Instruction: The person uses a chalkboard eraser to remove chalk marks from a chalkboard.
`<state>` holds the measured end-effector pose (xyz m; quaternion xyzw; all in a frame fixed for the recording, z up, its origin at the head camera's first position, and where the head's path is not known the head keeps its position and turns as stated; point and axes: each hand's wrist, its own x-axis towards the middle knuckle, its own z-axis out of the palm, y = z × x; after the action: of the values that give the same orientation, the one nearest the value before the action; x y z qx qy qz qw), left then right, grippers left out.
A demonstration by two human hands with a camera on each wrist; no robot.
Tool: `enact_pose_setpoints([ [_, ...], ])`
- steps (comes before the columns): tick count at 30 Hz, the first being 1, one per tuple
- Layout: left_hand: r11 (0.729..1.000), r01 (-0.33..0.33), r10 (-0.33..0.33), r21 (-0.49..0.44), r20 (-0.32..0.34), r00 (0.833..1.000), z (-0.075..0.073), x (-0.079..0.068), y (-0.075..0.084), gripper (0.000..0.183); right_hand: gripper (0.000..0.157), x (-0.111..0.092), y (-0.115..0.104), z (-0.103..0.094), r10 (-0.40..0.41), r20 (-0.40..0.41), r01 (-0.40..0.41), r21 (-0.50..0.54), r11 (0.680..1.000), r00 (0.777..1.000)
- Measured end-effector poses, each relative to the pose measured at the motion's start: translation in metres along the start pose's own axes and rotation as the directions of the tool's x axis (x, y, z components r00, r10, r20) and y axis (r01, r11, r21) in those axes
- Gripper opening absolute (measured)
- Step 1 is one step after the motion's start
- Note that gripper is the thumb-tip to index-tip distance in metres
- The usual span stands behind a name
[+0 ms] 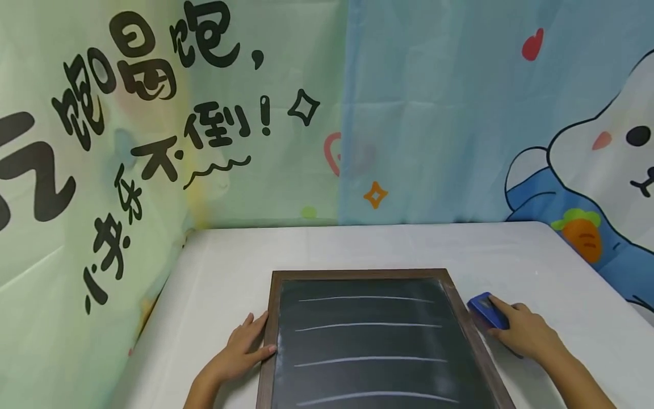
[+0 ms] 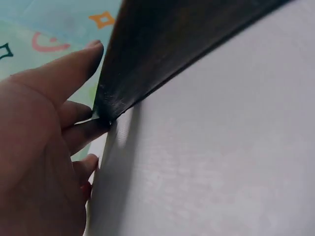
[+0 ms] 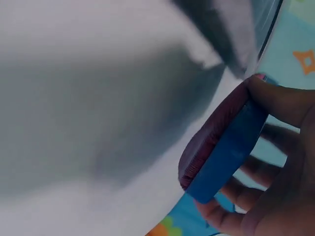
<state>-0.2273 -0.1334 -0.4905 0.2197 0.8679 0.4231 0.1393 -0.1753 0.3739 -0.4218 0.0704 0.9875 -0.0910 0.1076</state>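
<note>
A dark chalkboard in a brown wooden frame lies on the white table, with several pale chalk lines across it. My left hand holds the frame's left edge, thumb over the top and fingers against the side. In the left wrist view the fingers meet the frame's lower edge. To the right of the board, my right hand grips a blue chalkboard eraser. Its dark reddish felt side faces away from the palm in the right wrist view.
The white tablecloth runs back to a printed curtain. That curtain is green with dark lettering on the left, blue with a cartoon animal on the right. A shadow falls on the cloth below the right hand.
</note>
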Motion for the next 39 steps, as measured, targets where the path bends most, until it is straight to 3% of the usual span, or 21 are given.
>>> enact_pose_setpoints([
  [7, 0.995, -0.099, 0.098, -0.01, -0.068, 0.993, 0.005, 0.006, -0.006, 0.074, 0.068, 0.016, -0.031, 0.001, -0.163, -0.087, 0.158, -0.054, 0.986, 0.983],
  [16, 0.999, -0.047, 0.047, -0.007, -0.001, 0.999, 0.016, 0.012, -0.003, 0.074, 0.068, 0.024, -0.033, 0.002, -0.198, -0.018, 0.194, -0.122, 0.973, 0.98],
  [22, 0.998, -0.056, 0.055, 0.026, 0.038, 0.998, 0.013, 0.009, 0.002, 0.075, 0.069, 0.031, -0.044, -0.002, -0.253, 0.01, 0.253, -0.066, 0.965, 0.967],
  [27, 0.998, -0.056, 0.054, 0.031, 0.053, 0.997, 0.008, 0.009, -0.001, 0.076, 0.071, 0.042, -0.07, -0.001, -0.335, 0.01, 0.335, -0.02, 0.942, 0.942],
  [34, 0.998, -0.054, 0.052, 0.029, 0.044, 0.998, 0.004, 0.008, -0.006, 0.077, 0.069, 0.052, -0.119, 0.007, -0.376, 0.017, 0.377, -0.037, 0.926, 0.926],
  [39, 0.998, -0.046, 0.045, 0.035, 0.015, 0.999, 0.0, 0.004, -0.012, 0.077, 0.069, 0.064, -0.163, 0.013, -0.448, 0.027, 0.449, -0.057, 0.892, 0.894],
])
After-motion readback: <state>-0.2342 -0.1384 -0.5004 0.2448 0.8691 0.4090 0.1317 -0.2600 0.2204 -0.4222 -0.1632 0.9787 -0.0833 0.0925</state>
